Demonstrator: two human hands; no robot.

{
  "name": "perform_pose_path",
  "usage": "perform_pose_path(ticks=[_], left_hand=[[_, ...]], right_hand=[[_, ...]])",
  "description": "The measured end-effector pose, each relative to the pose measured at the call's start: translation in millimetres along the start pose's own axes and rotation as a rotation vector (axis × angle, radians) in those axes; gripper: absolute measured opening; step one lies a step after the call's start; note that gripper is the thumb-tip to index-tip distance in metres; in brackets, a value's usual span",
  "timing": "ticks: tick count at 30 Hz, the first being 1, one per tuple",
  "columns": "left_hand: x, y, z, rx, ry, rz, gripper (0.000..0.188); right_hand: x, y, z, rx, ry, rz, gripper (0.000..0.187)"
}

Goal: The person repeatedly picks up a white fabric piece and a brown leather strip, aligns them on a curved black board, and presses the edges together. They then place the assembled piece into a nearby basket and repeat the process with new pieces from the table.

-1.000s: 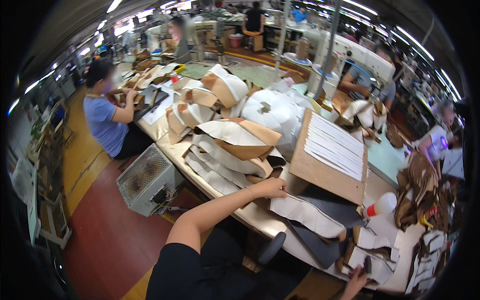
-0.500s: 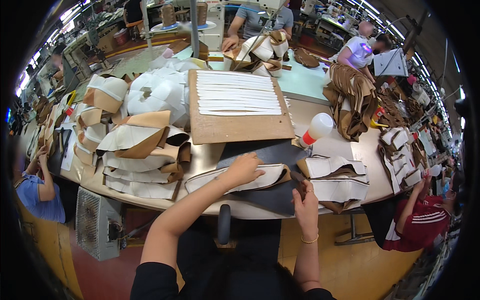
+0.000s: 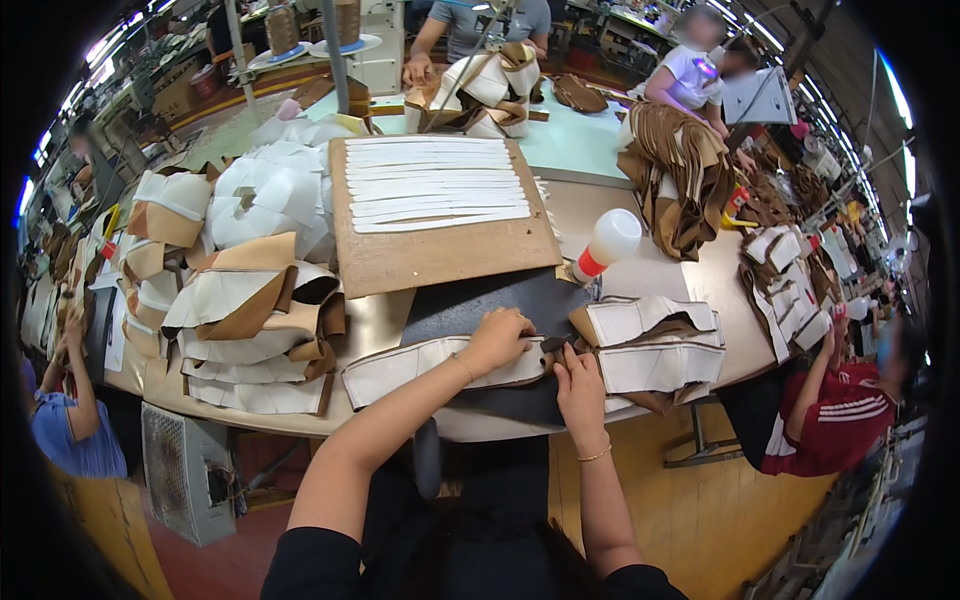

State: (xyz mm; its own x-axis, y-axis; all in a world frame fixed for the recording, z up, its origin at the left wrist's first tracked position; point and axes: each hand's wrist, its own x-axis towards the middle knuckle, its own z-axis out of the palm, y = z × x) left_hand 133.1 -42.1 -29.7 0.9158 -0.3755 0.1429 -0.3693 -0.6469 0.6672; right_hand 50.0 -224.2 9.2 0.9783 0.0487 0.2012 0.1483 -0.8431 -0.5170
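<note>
A long pale leather piece [image 3: 405,365] with a stitched edge lies in front of me, partly over a black mat [image 3: 480,300]. My left hand [image 3: 498,343] rests on its right part, fingers bent and pressing it down. At the piece's right end, my right hand [image 3: 578,378] pinches a small dark flat thing [image 3: 553,344] against it; its exact kind is hard to make out. To the right lie two stacks of similar pale and brown leather pieces [image 3: 655,368]. Beyond the mat stands a white bottle [image 3: 612,240] with a red band.
A brown board [image 3: 440,265] carries rows of white strips [image 3: 435,185]. Piled leather parts [image 3: 250,330] stand at left, with a white heap [image 3: 270,195] behind. Brown pieces [image 3: 680,180] hang in a bundle at right. People work on the far side and both sides.
My right hand has moved left, bringing the small dark thing onto the leather piece's right end. My left hand's fingers have curled in more. The whole view has shifted slightly.
</note>
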Motion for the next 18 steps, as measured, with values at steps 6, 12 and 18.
perform_pose_path(ticks=[6, 12, 18], left_hand=[[-12.2, 2.0, 0.1, 0.372, 0.197, 0.372, 0.015], [-11.6, 4.1, 2.7, 0.539, 0.285, 0.529, 0.021], [-14.3, 1.1, 1.8, 0.59, 0.27, 0.528, 0.016]], right_hand=[[22.2, -13.1, -14.5, 0.051, 0.065, -0.059, 0.036], [31.0, -19.4, -20.5, -0.006, 0.033, -0.08, 0.037], [31.6, -32.5, -32.1, 0.046, 0.061, -0.064, 0.036]])
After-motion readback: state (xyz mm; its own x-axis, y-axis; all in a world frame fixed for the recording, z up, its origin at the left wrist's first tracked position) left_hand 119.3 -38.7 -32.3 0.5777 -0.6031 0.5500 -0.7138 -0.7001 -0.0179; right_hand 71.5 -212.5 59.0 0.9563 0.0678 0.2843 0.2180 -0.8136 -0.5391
